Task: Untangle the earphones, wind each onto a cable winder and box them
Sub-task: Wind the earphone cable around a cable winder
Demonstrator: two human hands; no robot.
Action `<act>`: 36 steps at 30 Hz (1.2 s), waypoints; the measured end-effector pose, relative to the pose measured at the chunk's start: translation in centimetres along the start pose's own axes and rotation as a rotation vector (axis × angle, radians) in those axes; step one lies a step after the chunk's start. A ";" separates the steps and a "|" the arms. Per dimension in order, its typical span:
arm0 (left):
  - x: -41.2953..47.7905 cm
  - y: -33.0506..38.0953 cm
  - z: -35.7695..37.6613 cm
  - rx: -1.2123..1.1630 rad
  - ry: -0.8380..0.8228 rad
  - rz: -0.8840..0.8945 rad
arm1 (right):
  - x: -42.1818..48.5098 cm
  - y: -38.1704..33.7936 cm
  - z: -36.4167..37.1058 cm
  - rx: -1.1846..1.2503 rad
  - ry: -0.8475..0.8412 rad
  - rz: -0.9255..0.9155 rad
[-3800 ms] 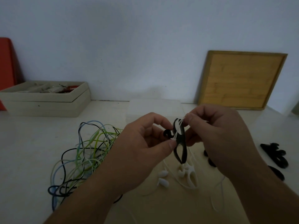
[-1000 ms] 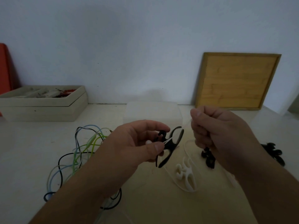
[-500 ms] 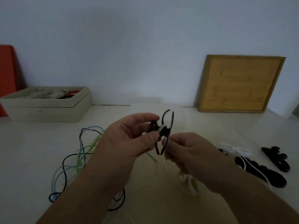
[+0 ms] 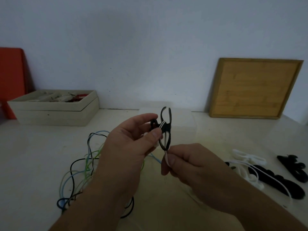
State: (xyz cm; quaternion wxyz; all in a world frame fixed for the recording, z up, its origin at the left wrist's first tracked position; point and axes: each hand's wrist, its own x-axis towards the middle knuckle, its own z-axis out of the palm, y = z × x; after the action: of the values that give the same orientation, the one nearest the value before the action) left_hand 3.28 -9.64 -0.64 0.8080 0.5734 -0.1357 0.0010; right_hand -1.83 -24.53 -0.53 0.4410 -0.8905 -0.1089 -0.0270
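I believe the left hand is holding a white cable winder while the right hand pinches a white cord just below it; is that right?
Not quite. The head view shows that the cable winder in the left hand is black, not white. The rest holds: the right hand pinches the white cord just below it.

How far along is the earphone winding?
Early. Done: a few turns of white cable cross the winder. In hand: the left hand grips that winder while the right hand pinches the white cable just below it. Left: finishing this wind, the tangle of black, green and blue cables on the table, the spare winders at right, and boxing; the box contents are unclear.
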 end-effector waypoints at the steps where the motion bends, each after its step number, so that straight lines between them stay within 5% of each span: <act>1: 0.1 0.0 -0.1 -0.003 0.004 -0.004 | 0.0 0.0 -0.3 0.016 0.010 -0.003; 9: -0.1 -0.3 -0.1 0.292 0.013 0.153 | -0.6 -0.7 -1.0 0.244 -0.015 -0.130; 13: -0.1 -0.1 0.0 0.403 -0.090 0.190 | -1.1 -0.7 -2.9 0.296 0.194 -0.140; 18: -0.7 0.1 0.5 0.522 -0.239 0.188 | -1.5 -0.4 -4.8 0.083 0.483 -0.146; 22: -1.0 0.2 0.9 0.355 -0.368 0.095 | -1.3 -0.1 -5.3 0.074 0.585 -0.060; 27: -0.9 0.1 0.8 0.025 -0.396 0.013 | -0.3 0.7 -4.2 0.006 0.394 0.040; 36: -0.1 0.0 0.2 -0.025 0.043 0.114 | -0.5 0.0 -2.6 -0.185 0.001 -0.092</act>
State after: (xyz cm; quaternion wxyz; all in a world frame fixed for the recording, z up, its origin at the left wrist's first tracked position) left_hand 3.10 -9.82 -0.58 0.8163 0.5547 -0.1509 0.0575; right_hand -2.17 -26.66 0.93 0.3553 -0.9214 -0.1466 -0.0577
